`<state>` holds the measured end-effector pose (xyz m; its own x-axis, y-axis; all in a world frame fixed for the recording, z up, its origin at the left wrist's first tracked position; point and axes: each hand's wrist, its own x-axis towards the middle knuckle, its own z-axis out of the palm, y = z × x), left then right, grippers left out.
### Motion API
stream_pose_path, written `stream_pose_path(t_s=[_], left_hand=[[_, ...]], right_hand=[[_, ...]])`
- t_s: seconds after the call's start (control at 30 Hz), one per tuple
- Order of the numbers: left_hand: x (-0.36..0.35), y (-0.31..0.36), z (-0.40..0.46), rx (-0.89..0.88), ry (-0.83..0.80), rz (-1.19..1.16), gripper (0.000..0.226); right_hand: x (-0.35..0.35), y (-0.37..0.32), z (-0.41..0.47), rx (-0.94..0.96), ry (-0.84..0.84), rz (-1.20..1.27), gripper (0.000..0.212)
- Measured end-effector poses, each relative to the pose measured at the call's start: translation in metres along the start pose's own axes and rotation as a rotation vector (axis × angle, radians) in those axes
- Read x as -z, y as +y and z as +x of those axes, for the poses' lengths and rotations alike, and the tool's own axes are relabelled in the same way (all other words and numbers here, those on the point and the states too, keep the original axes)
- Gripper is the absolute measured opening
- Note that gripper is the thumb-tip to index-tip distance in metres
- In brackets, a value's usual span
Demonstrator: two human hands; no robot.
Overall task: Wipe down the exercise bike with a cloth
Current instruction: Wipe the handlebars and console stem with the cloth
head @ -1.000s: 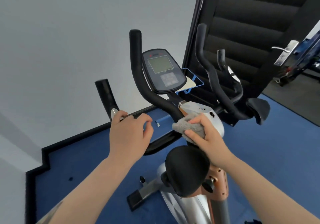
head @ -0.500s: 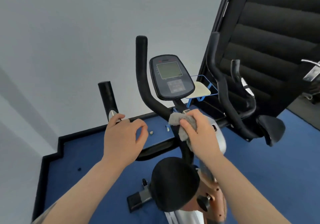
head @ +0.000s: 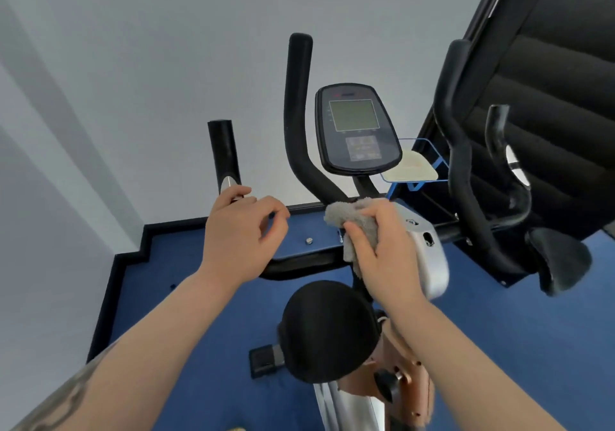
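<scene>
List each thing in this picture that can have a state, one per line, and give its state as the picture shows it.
cloth: bunched, pressed on the handlebar stem
right hand: grips the cloth
left hand: fingers loosely curled over the left handlebar grip; whether it holds the grip, cannot tell
console screen: blank, no readout visible
saddle: unoccupied
door: open, floor of the next room shows at the right edge
</scene>
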<state>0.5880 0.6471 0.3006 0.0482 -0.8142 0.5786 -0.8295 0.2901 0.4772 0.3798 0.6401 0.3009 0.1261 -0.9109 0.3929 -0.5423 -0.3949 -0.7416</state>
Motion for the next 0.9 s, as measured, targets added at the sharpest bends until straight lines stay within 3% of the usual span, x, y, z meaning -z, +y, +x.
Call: stream_pose_path(t_s=[0.17, 0.33, 0.43, 0.9], left_hand=[[-0.002, -0.004, -0.001, 0.014, 0.047, -0.055, 0.027], [-0.002, -0.003, -0.001, 0.001, 0.067, -0.034, 0.026], [-0.002, -0.003, -0.001, -0.013, 0.083, -0.017, 0.025], [0.008, -0.007, -0.005, -0.084, -0.009, -0.098, 0.025]], right_hand=[[0.03, 0.004, -0.019, 0.027, -0.211, -0.009, 0.009], [0.026, -0.029, 0.016, 0.255, -0.063, -0.292, 0.014], [0.008, -0.041, 0.021, 0.373, -0.177, -0.353, 0.02], [-0.036, -0.062, 0.001, 0.082, -0.244, -0.802, 0.028]])
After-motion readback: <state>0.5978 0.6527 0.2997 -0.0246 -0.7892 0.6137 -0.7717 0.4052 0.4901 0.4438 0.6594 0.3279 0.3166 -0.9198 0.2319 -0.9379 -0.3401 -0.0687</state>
